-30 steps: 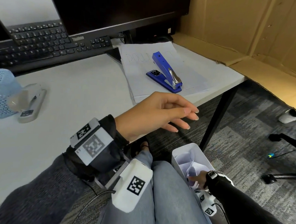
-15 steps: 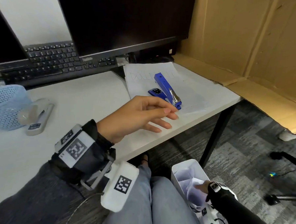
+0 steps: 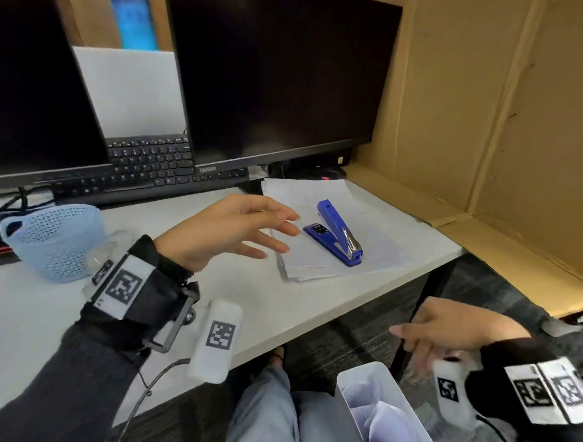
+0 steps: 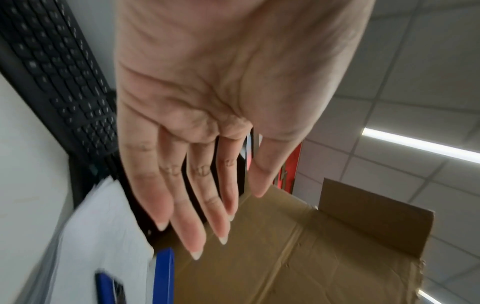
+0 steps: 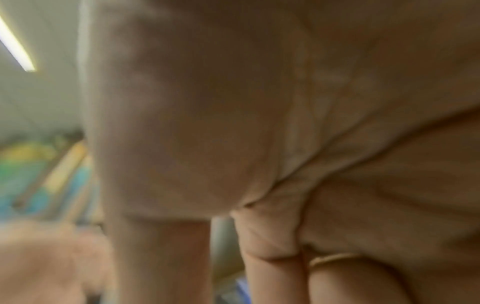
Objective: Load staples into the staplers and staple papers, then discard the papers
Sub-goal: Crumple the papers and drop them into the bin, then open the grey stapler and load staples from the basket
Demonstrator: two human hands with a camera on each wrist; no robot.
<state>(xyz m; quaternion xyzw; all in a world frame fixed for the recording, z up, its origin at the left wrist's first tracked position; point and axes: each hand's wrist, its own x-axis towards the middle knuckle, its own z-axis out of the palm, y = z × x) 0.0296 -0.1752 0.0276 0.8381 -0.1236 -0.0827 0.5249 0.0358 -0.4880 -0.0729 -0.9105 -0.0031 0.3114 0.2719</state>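
Nearest you, down by your knees, the white bin (image 3: 345,392) stands on the carpet with crumpled white papers (image 3: 382,425) lying inside it. Just above and to the right of its rim hangs your right hand (image 3: 446,330), off the edge of the desk, its fingers (image 3: 409,333) loose and a little spread with nothing in them (the right wrist view is too blurred to add more than a palm and a thin ring). A little farther on, your left hand (image 3: 222,230) is raised over the white desk (image 3: 295,309), palm turned inward; the left wrist view shows its fingers (image 4: 192,226) straight and side by side, the thumb held slightly apart, and they grip nothing. The fingertips reach the near left corner of the stack of paper (image 3: 314,269) from above, though you cannot tell whether they touch it. On that stack lies the blue stapler (image 3: 337,231), its arm hinged up and its metal nose pointing toward you, near your left fingertips but apart from them. To the left, beside your left wrist, stands a light blue mesh basket (image 3: 52,238). Behind all this a black keyboard (image 3: 147,166) runs under two dark monitors (image 3: 277,74), and a brown cardboard wall (image 3: 505,113) closes off the right side of the desk.
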